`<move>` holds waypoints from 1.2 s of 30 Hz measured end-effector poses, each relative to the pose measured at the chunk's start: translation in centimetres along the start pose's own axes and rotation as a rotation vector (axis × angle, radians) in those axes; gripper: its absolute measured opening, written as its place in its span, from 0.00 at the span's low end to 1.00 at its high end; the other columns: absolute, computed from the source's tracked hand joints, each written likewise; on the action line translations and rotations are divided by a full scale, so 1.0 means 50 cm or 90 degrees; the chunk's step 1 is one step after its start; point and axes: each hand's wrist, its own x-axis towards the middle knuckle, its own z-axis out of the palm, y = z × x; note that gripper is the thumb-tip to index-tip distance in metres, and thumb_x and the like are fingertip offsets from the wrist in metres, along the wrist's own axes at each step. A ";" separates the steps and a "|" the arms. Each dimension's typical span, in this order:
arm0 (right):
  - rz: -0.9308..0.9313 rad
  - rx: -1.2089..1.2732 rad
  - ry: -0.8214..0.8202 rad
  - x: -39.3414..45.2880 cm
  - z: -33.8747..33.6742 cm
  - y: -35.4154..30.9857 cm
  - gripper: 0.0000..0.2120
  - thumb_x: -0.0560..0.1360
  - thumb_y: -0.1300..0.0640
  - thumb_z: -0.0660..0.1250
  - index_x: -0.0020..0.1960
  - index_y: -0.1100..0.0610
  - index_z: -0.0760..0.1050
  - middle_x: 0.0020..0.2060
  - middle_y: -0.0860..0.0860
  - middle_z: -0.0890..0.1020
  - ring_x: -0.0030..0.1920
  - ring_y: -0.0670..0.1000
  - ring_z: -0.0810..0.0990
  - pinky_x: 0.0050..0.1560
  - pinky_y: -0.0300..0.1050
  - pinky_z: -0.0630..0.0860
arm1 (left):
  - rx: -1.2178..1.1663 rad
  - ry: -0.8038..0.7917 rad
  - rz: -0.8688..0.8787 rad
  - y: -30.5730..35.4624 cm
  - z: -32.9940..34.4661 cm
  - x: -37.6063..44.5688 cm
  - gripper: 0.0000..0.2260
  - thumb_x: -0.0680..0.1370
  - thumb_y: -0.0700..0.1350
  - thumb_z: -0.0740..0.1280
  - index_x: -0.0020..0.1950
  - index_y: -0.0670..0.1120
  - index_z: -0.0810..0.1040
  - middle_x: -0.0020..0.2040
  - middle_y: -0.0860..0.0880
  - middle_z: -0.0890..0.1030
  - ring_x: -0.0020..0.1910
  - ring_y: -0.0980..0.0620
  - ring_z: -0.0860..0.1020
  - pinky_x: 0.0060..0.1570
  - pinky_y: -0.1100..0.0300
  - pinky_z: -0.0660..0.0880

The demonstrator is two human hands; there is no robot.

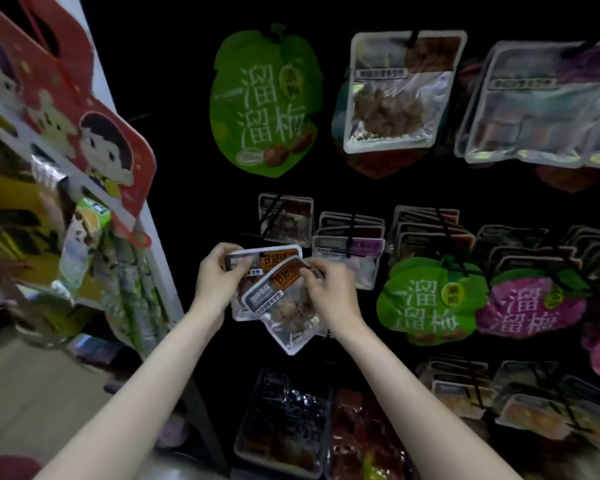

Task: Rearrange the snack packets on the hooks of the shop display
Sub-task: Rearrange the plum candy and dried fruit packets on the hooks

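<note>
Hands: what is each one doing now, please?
Left hand: grips the rear orange-label packet.
Right hand: pinches the front orange-label packet.

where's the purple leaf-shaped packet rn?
Head view, right side, middle row: the purple leaf-shaped packet hangs just right of a green leaf-shaped packet.

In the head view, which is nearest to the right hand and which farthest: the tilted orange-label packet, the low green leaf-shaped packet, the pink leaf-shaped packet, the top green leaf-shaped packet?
1. Tilted orange-label packet: pinched by the right hand.
2. Low green leaf-shaped packet: just right.
3. Pink leaf-shaped packet: farther right.
4. Top green leaf-shaped packet: high above, top row.
</note>
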 end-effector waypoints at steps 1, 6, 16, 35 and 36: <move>0.015 -0.001 0.011 0.009 0.006 -0.008 0.10 0.77 0.62 0.63 0.56 0.61 0.80 0.48 0.53 0.83 0.47 0.46 0.78 0.40 0.31 0.67 | -0.007 0.005 -0.009 -0.003 0.008 0.019 0.04 0.77 0.39 0.66 0.49 0.44 0.73 0.44 0.48 0.76 0.44 0.52 0.75 0.43 0.64 0.73; 0.051 -0.074 0.103 0.039 0.022 -0.036 0.10 0.77 0.62 0.63 0.56 0.61 0.80 0.47 0.53 0.84 0.43 0.46 0.76 0.35 0.27 0.65 | -0.074 0.009 -0.053 -0.003 0.041 0.072 0.06 0.77 0.36 0.65 0.50 0.45 0.71 0.42 0.51 0.75 0.40 0.54 0.74 0.32 0.68 0.72; 0.134 -0.014 0.152 0.047 0.052 -0.032 0.10 0.78 0.62 0.62 0.56 0.61 0.79 0.48 0.53 0.83 0.47 0.48 0.79 0.46 0.35 0.68 | -0.094 -0.038 -0.055 -0.001 0.028 0.105 0.10 0.75 0.29 0.62 0.48 0.43 0.74 0.43 0.49 0.77 0.43 0.51 0.76 0.38 0.63 0.74; 0.129 0.021 0.137 0.060 0.087 -0.007 0.11 0.77 0.62 0.63 0.58 0.62 0.79 0.51 0.54 0.83 0.52 0.49 0.78 0.46 0.30 0.66 | -0.066 -0.042 -0.090 -0.015 0.014 0.123 0.08 0.76 0.31 0.63 0.49 0.43 0.74 0.40 0.50 0.76 0.38 0.55 0.75 0.34 0.63 0.72; 0.131 0.022 0.137 0.060 0.090 -0.005 0.11 0.77 0.63 0.63 0.58 0.62 0.79 0.51 0.54 0.83 0.51 0.48 0.78 0.46 0.29 0.66 | -0.061 -0.040 -0.086 -0.014 0.014 0.123 0.08 0.76 0.31 0.63 0.49 0.43 0.74 0.40 0.50 0.76 0.38 0.55 0.75 0.34 0.63 0.72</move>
